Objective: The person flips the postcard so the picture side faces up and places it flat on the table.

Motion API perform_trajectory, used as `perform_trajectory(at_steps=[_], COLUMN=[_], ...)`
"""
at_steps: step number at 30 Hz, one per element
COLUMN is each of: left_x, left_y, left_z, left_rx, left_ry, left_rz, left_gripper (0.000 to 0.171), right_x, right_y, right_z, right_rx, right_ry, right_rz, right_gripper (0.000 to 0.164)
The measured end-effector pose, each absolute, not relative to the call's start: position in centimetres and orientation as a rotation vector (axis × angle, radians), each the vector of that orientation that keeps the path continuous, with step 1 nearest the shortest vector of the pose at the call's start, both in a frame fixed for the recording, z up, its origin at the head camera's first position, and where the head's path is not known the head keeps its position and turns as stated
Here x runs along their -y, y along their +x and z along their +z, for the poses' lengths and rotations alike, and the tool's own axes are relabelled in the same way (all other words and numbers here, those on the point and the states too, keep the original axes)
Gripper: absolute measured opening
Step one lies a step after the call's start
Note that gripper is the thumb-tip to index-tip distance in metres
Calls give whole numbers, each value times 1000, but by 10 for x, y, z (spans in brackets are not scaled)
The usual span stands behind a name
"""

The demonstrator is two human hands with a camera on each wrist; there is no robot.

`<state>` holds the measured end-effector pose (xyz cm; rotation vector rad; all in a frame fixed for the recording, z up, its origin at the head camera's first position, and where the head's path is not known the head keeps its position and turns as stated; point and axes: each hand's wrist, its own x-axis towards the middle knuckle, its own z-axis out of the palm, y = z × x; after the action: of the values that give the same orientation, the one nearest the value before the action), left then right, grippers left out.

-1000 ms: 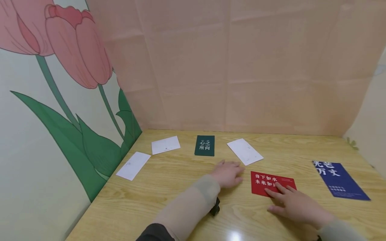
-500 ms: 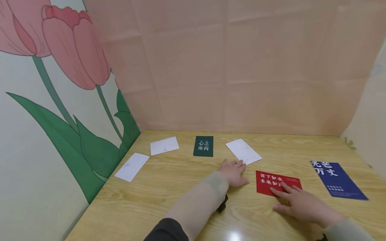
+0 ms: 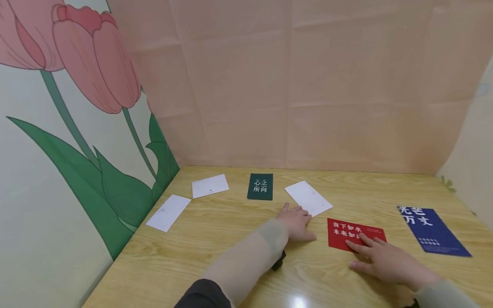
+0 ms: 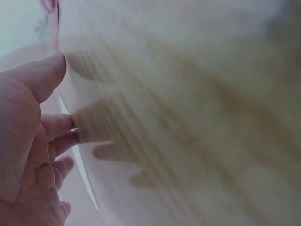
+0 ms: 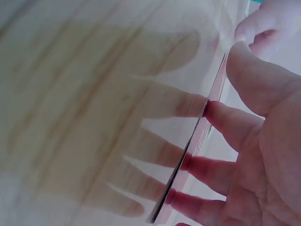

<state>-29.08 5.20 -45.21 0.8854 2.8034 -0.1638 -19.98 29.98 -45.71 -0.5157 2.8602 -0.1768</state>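
Touching the red card with its fingertips, the right hand reaches in from the lower right of my head view, its fingers spread and relaxed rather than curled, the thumb off the card's near edge. I see the red card lying flat on the wood-grain table, two lines of white characters showing in its upper left part. The left hand lies just left of it, palm down, fingers also spread and gripping nothing; from the left wrist I see fingertips at the edge of a white card, which lies slanted just beyond the hand. Farther left along the table I find a dark green card with white characters, then a second white card and, nearer, a third white card. To the right of the red card, well apart from the left hand, lies a blue card with white lettering. Behind the table hangs a creased pinkish-tan sheet, and large pink tulips decorate the left wall.
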Motion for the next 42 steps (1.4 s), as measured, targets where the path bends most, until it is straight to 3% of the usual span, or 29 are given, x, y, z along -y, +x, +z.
perform_trajectory(at_steps=[18,42], left_x=[-30,-37], left_y=[-263,-234], left_z=[-453,-456], left_rx=[-2747,-2747], left_ry=[1024,986], left_rz=[-149,-149], left_gripper=[72,73], right_x=[-313,-319], right_y=[-232,-294], right_z=[-456,-453], right_rx=[-2805,-2733], right_ry=[-462,-357], right_rz=[-257,-274], right_gripper=[75,86])
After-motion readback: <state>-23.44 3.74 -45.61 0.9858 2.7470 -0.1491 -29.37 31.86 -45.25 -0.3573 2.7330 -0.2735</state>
